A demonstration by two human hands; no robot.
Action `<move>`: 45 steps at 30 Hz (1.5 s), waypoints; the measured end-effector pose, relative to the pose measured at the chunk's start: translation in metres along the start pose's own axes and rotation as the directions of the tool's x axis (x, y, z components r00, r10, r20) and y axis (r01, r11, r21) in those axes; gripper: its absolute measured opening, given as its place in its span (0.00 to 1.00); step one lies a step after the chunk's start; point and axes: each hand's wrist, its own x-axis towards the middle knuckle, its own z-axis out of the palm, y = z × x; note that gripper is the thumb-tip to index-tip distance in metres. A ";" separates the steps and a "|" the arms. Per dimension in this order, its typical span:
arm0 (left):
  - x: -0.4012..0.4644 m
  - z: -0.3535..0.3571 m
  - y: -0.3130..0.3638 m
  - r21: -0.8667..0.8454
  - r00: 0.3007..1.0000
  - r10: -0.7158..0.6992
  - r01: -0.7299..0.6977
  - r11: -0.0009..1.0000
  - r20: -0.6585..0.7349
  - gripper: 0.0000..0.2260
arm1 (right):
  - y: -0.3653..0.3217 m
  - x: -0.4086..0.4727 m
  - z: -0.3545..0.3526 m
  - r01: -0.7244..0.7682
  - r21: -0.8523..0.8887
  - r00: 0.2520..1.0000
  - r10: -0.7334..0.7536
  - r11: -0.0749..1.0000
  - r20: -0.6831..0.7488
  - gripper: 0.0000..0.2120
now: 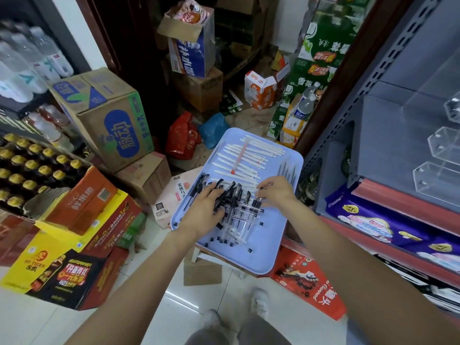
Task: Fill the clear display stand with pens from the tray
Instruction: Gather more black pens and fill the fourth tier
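Pens fill a pale blue tray that sits low in front of the person, beside a grey shelf unit. Black-capped clear pens lie in a loose heap across the middle of the tray, some crossing over others. Beyond them, at the far end, white pens lie in rough rows, with one orange-tipped pen laid across them. A few thin grey refills lie near the tray's right edge.

Both hands are down on the heap of black-capped pens. The left hand lies palm down with its fingers spread and slightly bent over the pens; its grip looks loose, and whether it has closed on any pen cannot be told. The right hand rests on the right side of the heap with its fingers curled down onto the pens, its grip pinching at one or more of them.

The clear display stand stands on the shelf to the right, well apart from the tray, and its see-through compartments hold no pens. Cardboard drink boxes and a crate of bottles are stacked on the floor to the left.
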 end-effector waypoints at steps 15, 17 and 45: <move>0.003 -0.002 0.002 -0.221 0.995 -0.080 0.064 0.973 -0.062 0.24 | -0.024 -0.039 -0.036 0.335 -0.074 0.897 -0.342 0.939 -0.279 0.04; 0.002 -0.001 0.001 -0.246 0.993 -0.089 0.068 0.967 -0.074 0.23 | -0.020 -0.048 -0.042 0.328 -0.033 0.876 -0.317 0.944 -0.364 0.02; 0.012 -0.005 0.003 -0.201 0.996 -0.075 0.063 0.978 -0.054 0.26 | 0.051 -0.025 0.008 0.026 -0.316 0.996 -0.052 0.949 -0.076 0.25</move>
